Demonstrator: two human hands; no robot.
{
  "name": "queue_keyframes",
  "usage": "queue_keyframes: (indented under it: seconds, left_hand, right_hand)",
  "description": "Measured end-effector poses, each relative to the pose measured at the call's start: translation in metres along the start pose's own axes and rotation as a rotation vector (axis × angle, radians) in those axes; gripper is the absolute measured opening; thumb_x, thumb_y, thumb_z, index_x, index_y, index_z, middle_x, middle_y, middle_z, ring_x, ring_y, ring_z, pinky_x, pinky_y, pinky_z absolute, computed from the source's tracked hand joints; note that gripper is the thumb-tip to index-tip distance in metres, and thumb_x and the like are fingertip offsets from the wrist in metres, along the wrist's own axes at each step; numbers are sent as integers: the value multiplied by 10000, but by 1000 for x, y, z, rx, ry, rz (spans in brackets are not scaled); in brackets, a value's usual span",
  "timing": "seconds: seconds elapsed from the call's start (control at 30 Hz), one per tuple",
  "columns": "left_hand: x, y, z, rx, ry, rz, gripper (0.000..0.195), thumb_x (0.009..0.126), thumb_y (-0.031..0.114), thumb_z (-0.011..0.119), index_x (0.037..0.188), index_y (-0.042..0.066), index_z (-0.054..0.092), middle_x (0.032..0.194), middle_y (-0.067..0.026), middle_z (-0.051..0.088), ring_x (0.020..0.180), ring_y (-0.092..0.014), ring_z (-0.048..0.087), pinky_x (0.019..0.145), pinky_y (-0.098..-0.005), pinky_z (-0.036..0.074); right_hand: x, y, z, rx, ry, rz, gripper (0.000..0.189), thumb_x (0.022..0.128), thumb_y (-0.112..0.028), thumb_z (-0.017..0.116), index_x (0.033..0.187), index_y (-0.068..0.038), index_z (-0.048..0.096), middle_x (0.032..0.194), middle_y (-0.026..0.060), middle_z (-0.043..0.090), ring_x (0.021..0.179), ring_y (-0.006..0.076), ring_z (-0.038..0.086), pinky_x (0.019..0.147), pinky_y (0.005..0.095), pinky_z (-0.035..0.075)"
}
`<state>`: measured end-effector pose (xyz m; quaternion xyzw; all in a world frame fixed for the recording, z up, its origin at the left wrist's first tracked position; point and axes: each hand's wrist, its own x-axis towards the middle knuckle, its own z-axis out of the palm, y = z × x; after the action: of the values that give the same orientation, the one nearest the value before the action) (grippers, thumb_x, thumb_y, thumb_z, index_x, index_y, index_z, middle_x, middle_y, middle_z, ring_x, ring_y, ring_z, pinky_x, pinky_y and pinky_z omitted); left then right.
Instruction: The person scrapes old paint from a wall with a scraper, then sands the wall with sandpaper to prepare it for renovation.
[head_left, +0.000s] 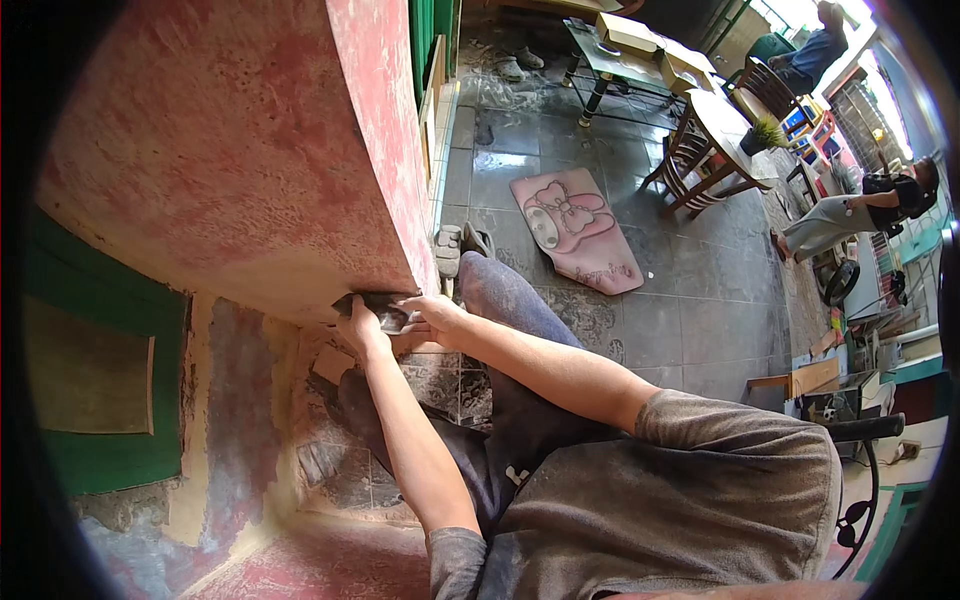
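Note:
My left hand (362, 328) grips one end of a dark, thin, bent sheet (388, 313), which looks like sandpaper. At its other end, the fingers of my right hand (437, 318) are closed on the edge. Both hands are close together in front of my bent knees, at the low end of a worn pink plastered wall (225, 135). The sheet lies right by the wall's corner; whether it presses on the plaster cannot be made out. Its underside is hidden.
Footwear (478, 240) lies beside my right knee (487, 281). A pink mat (581, 229) rests on the dusty tiled floor (720, 322). Farther off are a glass-topped table (592, 56) with boxes, a wooden chair (682, 161), a seated person (814, 49) and a standing person (847, 217).

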<state>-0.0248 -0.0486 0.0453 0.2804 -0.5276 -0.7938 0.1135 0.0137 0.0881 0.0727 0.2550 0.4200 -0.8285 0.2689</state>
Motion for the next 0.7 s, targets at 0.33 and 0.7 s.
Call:
queue_keyframes:
  seconds: [0.33,0.7]
  left_hand:
    - [-16,56,-61,69,-246,-103,472,882,135,704,1298,-40,565,1288,-120,603,1087,-224,615,921,-350,499]
    - [-57,88,-57,339,-416,-275,528,853,194,745,1301,-39,589,1333,-97,589,1217,-204,534,1060,-363,385]
  right_hand:
    - [-2,-9,-8,-370,38,26,485,837,-361,766,1159,-19,644,1078,164,640,884,273,631,735,418,517]
    - [-9,5,9,-524,-7,-192,317,756,-231,864,899,-39,656,772,31,628,623,140,566,548,288,443]
